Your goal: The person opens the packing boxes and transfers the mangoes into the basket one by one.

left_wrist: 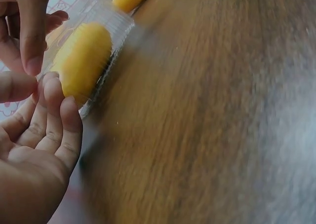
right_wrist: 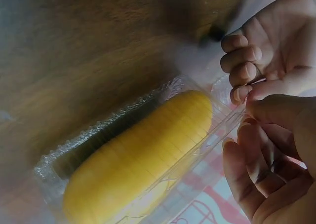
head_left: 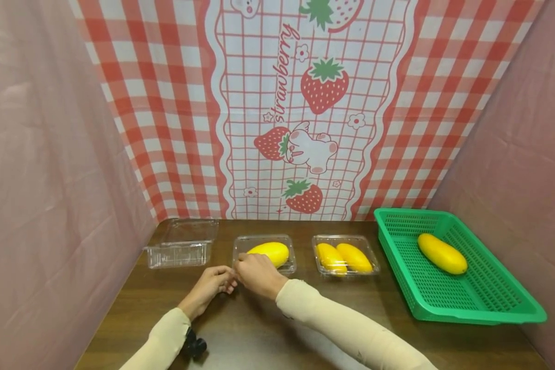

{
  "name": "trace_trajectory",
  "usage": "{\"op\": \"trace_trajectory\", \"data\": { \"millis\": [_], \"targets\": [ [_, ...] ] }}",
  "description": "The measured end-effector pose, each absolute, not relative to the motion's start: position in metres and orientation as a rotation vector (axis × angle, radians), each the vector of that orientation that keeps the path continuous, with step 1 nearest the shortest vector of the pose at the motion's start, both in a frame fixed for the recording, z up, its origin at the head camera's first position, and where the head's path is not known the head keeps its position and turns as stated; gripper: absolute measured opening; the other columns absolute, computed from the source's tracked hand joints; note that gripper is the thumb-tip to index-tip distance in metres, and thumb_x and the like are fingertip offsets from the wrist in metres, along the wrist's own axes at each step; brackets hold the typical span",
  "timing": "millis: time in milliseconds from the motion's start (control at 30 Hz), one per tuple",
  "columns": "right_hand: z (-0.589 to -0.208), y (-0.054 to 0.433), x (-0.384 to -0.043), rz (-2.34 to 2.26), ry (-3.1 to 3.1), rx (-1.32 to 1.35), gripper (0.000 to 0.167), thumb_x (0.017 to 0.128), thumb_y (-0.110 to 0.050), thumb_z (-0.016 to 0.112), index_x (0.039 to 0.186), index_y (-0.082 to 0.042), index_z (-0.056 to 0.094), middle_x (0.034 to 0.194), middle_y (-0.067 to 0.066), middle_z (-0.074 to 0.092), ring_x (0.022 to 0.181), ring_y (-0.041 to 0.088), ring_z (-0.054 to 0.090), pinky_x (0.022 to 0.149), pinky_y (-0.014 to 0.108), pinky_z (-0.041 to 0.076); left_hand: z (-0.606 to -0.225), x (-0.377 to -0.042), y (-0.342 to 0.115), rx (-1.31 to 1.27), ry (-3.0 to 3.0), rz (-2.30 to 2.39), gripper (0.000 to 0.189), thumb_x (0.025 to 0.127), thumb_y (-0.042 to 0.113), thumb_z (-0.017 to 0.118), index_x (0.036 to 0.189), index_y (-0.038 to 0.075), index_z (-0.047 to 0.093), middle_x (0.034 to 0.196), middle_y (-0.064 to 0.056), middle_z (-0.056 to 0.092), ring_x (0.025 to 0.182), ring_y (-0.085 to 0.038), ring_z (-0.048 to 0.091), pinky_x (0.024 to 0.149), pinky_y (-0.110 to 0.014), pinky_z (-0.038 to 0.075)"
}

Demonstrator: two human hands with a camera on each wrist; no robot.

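In the head view a clear plastic container (head_left: 263, 238) stands mid-table with a yellow oblong fruit (head_left: 274, 252) inside. Ribbed clear plastic covers the fruit (right_wrist: 143, 157) in the right wrist view. My right hand (head_left: 260, 276) reaches across to the container's left end and pinches its edge between thumb and fingers. From the left, my left hand (head_left: 211, 287) meets it there, thumb and index finger pinching at the same edge, the other fingers loosely bent. Exactly what lies between the fingertips is partly hidden by the fingers themselves.
Right of the hands is another clear container (head_left: 345, 239) with two yellow fruits. An open clear container (head_left: 178, 255), lid raised, stands at the back left. A green basket (head_left: 400, 277) on the right holds one yellow fruit (head_left: 442, 254). A black object (head_left: 195, 345) is by the left wrist.
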State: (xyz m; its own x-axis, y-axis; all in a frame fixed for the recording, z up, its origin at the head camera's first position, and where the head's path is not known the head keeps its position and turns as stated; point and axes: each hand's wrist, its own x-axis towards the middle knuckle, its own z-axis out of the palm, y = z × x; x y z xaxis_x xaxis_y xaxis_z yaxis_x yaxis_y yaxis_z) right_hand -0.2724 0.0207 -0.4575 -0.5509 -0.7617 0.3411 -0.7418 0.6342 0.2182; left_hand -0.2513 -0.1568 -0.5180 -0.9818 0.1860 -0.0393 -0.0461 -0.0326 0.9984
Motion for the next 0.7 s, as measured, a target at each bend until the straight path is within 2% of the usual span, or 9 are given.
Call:
{"op": "trace_trajectory", "data": {
  "millis": [167, 367, 567, 700],
  "targets": [
    [-0.462, 0.018, -0.273, -0.156, -2.394, 1.218, 0.006, 0.086, -0.016, 0.078, 0.086, -0.015, 0.072, 0.084, -0.004, 0.064, 0.068, 0.011, 0.063, 0.055, 0.026, 0.055, -0.515, -0.249, -0.153, 0.120, 2.084, 2.162, 0.013, 0.099, 0.000, 0.056, 0.097, -0.007, 0.066, 0.078, -0.007, 0.065, 0.068, -0.015, 0.060, 0.065, -0.026, 0.054],
    [-0.468, 0.018, -0.274, -0.211, -2.284, 1.234, 0.008, 0.088, -0.017, 0.077, 0.089, -0.013, 0.070, 0.082, -0.002, 0.059, 0.066, 0.011, 0.060, 0.052, 0.026, 0.053, -0.510, -0.248, -0.145, 0.018, 2.114, 2.180, 0.016, 0.094, -0.003, 0.051, 0.094, -0.008, 0.066, 0.077, -0.008, 0.062, 0.065, -0.016, 0.058, 0.062, -0.026, 0.053],
    [-0.466, 0.018, -0.276, -0.170, -2.180, 1.207, 0.012, 0.087, -0.010, 0.074, 0.083, -0.011, 0.062, 0.079, 0.001, 0.053, 0.061, 0.012, 0.056, 0.048, 0.025, 0.050, -0.504, -0.246, -0.138, -0.117, 2.132, 2.206, 0.017, 0.092, -0.002, 0.050, 0.085, -0.006, 0.065, 0.074, -0.009, 0.061, 0.061, -0.016, 0.056, 0.058, -0.025, 0.051],
    [-0.463, 0.016, -0.276, -0.105, -2.175, 1.200, 0.014, 0.086, -0.010, 0.072, 0.080, -0.011, 0.060, 0.077, 0.001, 0.052, 0.059, 0.012, 0.055, 0.047, 0.025, 0.048, -0.508, -0.245, -0.138, -0.161, 2.121, 2.215, 0.020, 0.095, 0.001, 0.050, 0.083, -0.004, 0.064, 0.071, -0.008, 0.061, 0.058, -0.015, 0.055, 0.056, -0.025, 0.050]
  ]
}}
